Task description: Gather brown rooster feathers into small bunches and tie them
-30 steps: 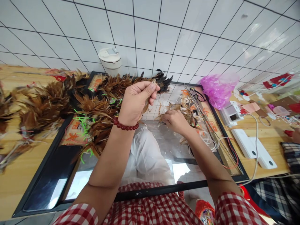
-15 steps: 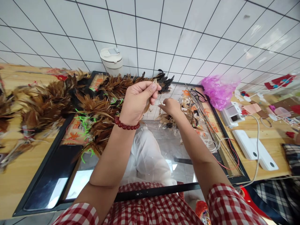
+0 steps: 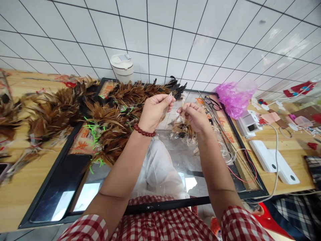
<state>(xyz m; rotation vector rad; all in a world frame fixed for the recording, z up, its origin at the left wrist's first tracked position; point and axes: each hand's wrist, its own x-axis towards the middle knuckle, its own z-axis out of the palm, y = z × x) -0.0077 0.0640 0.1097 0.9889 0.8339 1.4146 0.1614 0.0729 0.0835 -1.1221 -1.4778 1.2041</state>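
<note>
My left hand [image 3: 154,110], with a red bead bracelet on the wrist, is raised over the glass table [image 3: 173,160] and pinches a small bunch of brown feathers [image 3: 164,110] by their quills. My right hand [image 3: 194,115] is lifted beside it, fingers pinched on a small pale feather held close to the left fingertips. A loose pile of feathers [image 3: 184,129] lies on the glass just below my right hand. Bundles of brown and black feathers [image 3: 110,113] tied with green string cover the left part of the table.
A white lidded cup [image 3: 122,67] stands by the tiled wall. Glasses [image 3: 212,101], thin sticks and a pink plastic bag [image 3: 233,95] lie at the right. White devices with cables [image 3: 272,160] sit on the wooden bench. A dark phone [image 3: 59,187] lies front left. Another person's plaid sleeve [image 3: 313,167] shows far right.
My right hand rose from the loose feather pile with a small feather and came up beside my left hand. The left hand dropped slightly, keeping its bunch.
</note>
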